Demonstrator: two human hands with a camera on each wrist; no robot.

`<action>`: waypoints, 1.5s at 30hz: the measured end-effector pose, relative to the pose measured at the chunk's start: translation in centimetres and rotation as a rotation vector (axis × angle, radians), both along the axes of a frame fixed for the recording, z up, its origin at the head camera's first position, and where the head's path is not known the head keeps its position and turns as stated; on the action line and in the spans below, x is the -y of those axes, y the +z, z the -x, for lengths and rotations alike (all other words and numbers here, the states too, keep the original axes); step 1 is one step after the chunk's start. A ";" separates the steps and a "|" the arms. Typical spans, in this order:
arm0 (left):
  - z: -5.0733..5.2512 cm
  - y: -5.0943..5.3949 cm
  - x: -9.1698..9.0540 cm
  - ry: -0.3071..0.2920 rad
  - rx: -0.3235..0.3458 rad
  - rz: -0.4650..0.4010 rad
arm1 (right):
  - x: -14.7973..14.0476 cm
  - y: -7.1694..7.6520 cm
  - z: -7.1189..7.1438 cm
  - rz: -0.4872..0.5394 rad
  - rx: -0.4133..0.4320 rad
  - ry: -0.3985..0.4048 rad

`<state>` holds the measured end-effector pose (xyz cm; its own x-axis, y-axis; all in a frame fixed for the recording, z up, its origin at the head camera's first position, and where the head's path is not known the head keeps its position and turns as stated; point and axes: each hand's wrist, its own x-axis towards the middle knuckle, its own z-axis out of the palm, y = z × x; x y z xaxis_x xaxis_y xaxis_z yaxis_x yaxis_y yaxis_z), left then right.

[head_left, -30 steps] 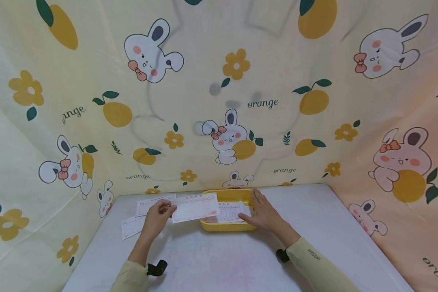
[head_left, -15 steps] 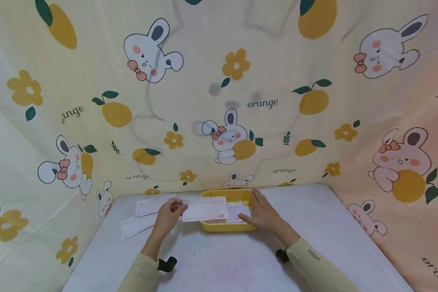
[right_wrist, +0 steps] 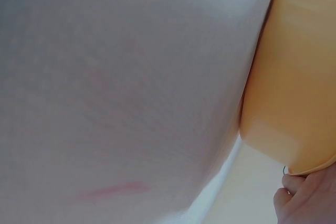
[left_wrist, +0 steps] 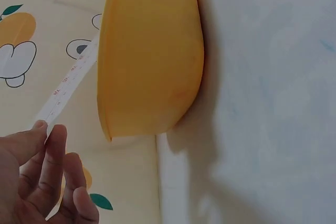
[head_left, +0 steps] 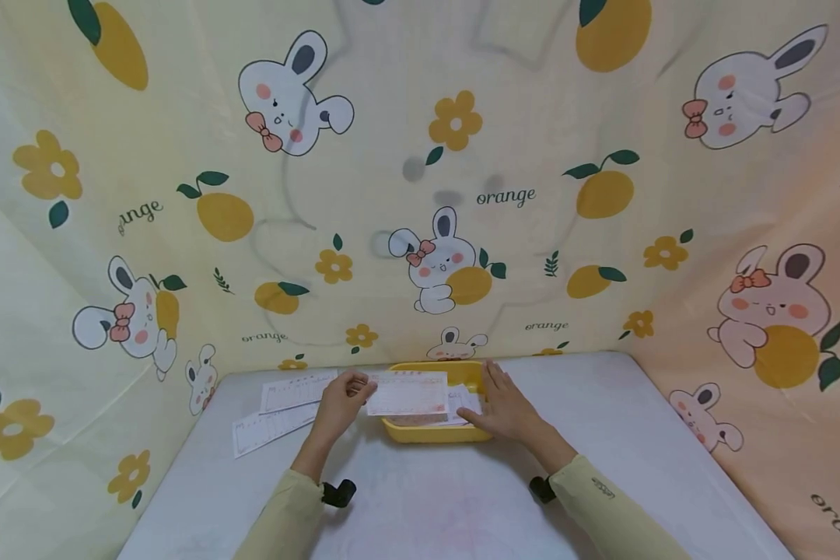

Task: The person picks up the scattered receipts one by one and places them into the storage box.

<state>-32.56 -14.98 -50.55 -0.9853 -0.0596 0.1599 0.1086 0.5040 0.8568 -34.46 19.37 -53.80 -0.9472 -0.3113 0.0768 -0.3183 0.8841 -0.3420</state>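
My left hand [head_left: 341, 403] pinches the left edge of a printed paper slip [head_left: 409, 393], held over the left part of a yellow tray [head_left: 437, 436]. In the left wrist view, thumb and forefinger of the left hand [left_wrist: 47, 174] grip the slip [left_wrist: 68, 85], seen nearly edge-on beside the tray's outer wall [left_wrist: 149, 56]. More slips [head_left: 464, 400] lie inside the tray. My right hand [head_left: 511, 408] rests with extended fingers on the tray's right rim, its thumb over the inside. The right wrist view shows part of that hand [right_wrist: 310, 198] against the tray [right_wrist: 294, 87].
Two printed slips, an upper one [head_left: 297, 393] and a lower one [head_left: 269, 430], lie on the white table [head_left: 427, 498] left of the tray. A patterned cloth [head_left: 364, 171] with rabbits and oranges stands behind and at both sides.
My left hand has moved to the right with the slip, which now covers more of the tray. More of the lower table slip shows. My right hand has stayed at the rim.
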 end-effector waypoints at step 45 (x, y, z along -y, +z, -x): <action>1.0 -1.0 -3.4 -0.016 -0.005 0.213 | 0.0 0.4 -0.3 -0.023 0.006 0.004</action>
